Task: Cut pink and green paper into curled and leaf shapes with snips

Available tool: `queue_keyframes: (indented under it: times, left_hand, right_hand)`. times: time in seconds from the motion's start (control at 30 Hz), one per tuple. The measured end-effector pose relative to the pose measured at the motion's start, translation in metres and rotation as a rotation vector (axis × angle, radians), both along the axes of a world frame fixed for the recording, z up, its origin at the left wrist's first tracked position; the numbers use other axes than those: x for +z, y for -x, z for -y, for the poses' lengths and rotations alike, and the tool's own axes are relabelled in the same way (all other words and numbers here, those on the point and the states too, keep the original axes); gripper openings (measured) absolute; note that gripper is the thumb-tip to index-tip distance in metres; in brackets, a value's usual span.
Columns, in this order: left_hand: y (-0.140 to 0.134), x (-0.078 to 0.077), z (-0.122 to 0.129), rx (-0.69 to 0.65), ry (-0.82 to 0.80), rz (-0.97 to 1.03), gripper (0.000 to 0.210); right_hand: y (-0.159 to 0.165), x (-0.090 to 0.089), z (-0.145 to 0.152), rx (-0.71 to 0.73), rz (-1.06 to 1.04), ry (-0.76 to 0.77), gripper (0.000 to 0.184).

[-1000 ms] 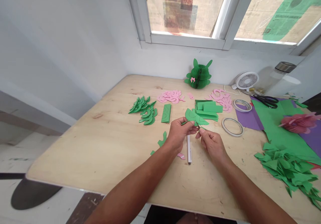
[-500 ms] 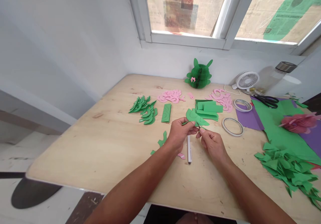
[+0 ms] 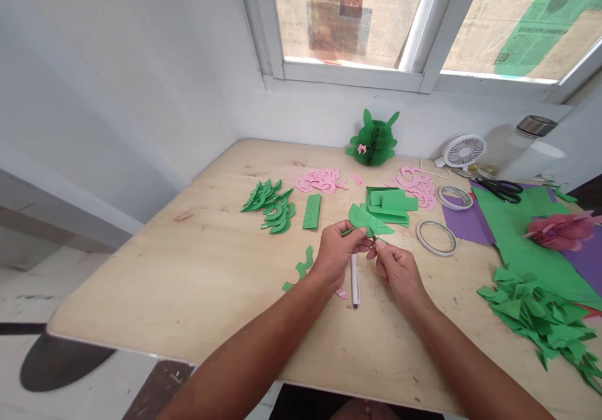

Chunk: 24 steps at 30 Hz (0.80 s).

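My left hand is closed in a pinch on a green paper piece, largely covered by its fingers. My right hand is pinched on a thin dark tool that meets the paper at the left fingertips; the fingers hide most of it. Just beyond the fingers is a green half-round paper with drawn curves; whether it joins the held piece I cannot tell. A white pen lies below the hands. Beside my left wrist are a wavy green scrap and a pink scrap.
Folded green papers, a marked green strip, green cutouts and pink cutouts lie beyond. A green honeycomb paper figure stands behind. Rightward are tape rolls, black scissors, a fan and green scraps.
My right hand has shifted very slightly, the dark tool tip with it. My left hand and forearm have moved a touch, showing more of the wavy green scrap.
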<state>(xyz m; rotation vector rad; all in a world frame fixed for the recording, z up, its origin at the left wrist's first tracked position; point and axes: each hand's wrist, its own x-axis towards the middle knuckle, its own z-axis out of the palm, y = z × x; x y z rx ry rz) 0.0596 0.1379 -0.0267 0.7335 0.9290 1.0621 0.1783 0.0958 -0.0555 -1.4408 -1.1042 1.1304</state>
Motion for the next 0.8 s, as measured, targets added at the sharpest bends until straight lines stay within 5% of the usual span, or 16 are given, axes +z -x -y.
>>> queue_keyframes:
  times: [0.8]
  left_hand:
    - [-0.0057,-0.0053,0.0054,0.039,-0.024,0.066,0.020]
  right_hand:
    - [0.0034,-0.0053,0.0013,-0.010,-0.090,-0.036,0.042]
